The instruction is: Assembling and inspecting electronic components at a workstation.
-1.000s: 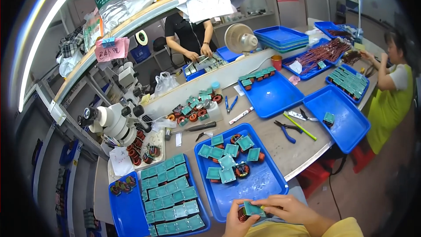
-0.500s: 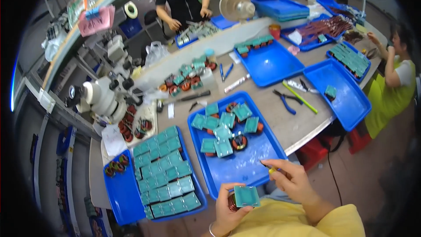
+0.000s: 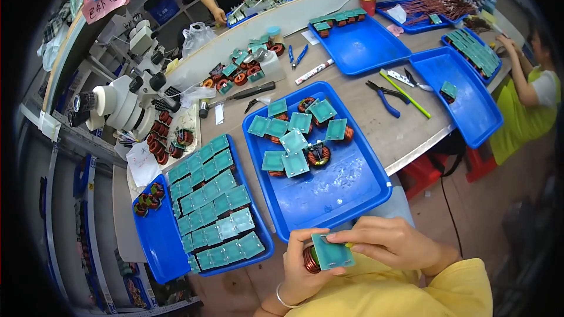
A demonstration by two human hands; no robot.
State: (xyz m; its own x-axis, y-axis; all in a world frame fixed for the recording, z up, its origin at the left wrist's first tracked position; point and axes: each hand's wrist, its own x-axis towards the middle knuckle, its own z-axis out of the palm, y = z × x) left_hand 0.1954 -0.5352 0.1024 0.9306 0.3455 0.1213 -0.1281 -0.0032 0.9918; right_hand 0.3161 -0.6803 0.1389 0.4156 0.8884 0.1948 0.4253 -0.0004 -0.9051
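Note:
My left hand (image 3: pixel 301 267) grips a copper-wound coil (image 3: pixel 311 260) fixed to a square green circuit board (image 3: pixel 333 252), its flat face turned up. On the board's upper right edge rest the fingers of my right hand (image 3: pixel 385 242), closed on a small yellow-handled tool (image 3: pixel 351 245). Most of that tool is hidden by the fingers, so its kind does not show. Just beyond my hands, a blue tray (image 3: pixel 329 206) holds several similar coils with green boards (image 3: pixel 295 164), some lying askew. One coil (image 3: pixel 318 155) there shows its copper winding upward.
At left, a blue tray (image 3: pixel 267 253) carries rows of green boards. Pliers (image 3: pixel 385 98), a lime-green stick (image 3: pixel 405 94) and a white marker (image 3: pixel 314 72) lie beyond. A microscope (image 3: pixel 117 105) stands at far left. Two other people work at the far side and right.
My right hand has moved left with the yellow-handled tool, from beside the tray's edge onto the board. The view has shifted, so trays sit higher. My left hand keeps its hold.

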